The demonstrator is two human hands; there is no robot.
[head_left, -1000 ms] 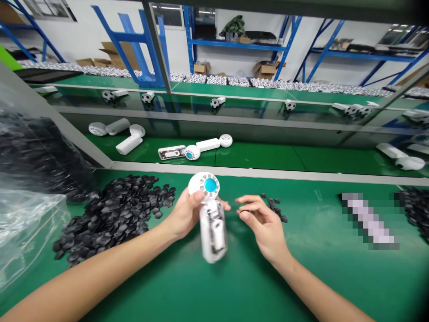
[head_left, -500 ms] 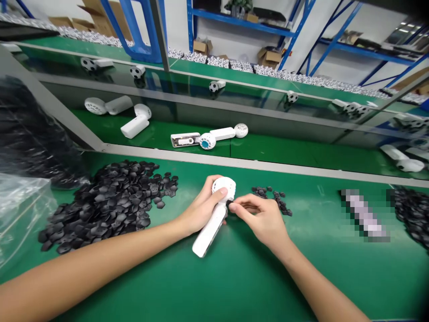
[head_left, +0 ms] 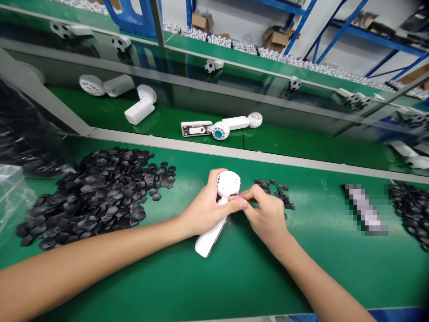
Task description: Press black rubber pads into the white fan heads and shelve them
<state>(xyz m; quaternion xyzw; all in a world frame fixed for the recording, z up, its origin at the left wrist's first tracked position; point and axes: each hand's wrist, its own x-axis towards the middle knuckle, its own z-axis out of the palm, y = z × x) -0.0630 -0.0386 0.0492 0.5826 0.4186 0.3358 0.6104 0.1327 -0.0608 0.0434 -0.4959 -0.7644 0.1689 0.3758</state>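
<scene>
From the head camera, we are gripping a white handheld fan (head_left: 228,184) in our closed left hand (head_left: 208,208), its handle (head_left: 209,240) slanting down toward the green bench mat (head_left: 254,279); our right hand (head_left: 266,212) is pinching in at the fan's head, though the fingers are hiding whether they are holding anything. We are working just beside a small scatter of black hexagonal pieces (head_left: 275,190); a loosening left grip could be dropping the fan, and a careless right wrist could be sweeping that scatter apart.
</scene>
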